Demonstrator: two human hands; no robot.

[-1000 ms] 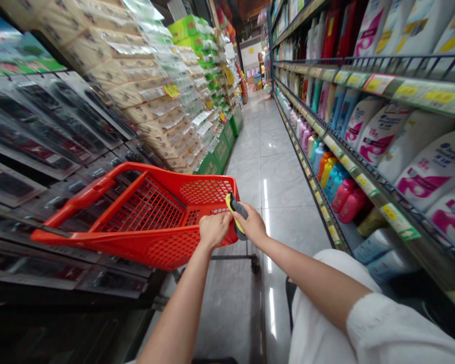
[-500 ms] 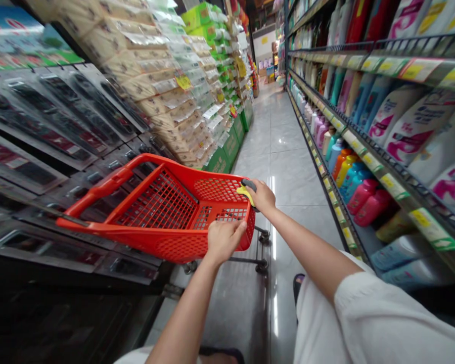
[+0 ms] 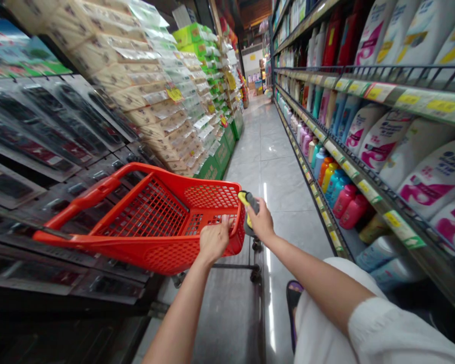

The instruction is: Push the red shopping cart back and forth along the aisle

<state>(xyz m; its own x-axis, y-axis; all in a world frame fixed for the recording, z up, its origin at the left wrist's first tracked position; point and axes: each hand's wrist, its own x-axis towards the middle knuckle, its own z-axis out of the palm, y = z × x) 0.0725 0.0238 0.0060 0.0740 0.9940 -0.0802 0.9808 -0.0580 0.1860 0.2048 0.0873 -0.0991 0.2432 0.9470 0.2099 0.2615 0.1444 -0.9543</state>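
A red plastic shopping cart (image 3: 163, 253) stands in the aisle at left centre, its basket showing no goods. My left hand (image 3: 213, 241) is closed on the cart's near rim, close to the right end, with the thumb up. Just right of that end, my right hand (image 3: 261, 220) is wrapped round a small yellow and grey object (image 3: 250, 203). That object is held beside the rim; whether it touches the cart is hard to tell.
Shelves (image 3: 413, 98) of shampoo bottles line the right side. Packaged tissue stacks (image 3: 147, 101) stand at the left, with hanging blister packs (image 3: 34, 126) nearer. Tiled floor (image 3: 284, 187) runs ahead between them; a sandalled foot (image 3: 293, 303) is below.
My right hand has drawn slightly away from the cart's end with the yellow and grey object, now more upright. The cart and my left hand appear lower and further left in the view.
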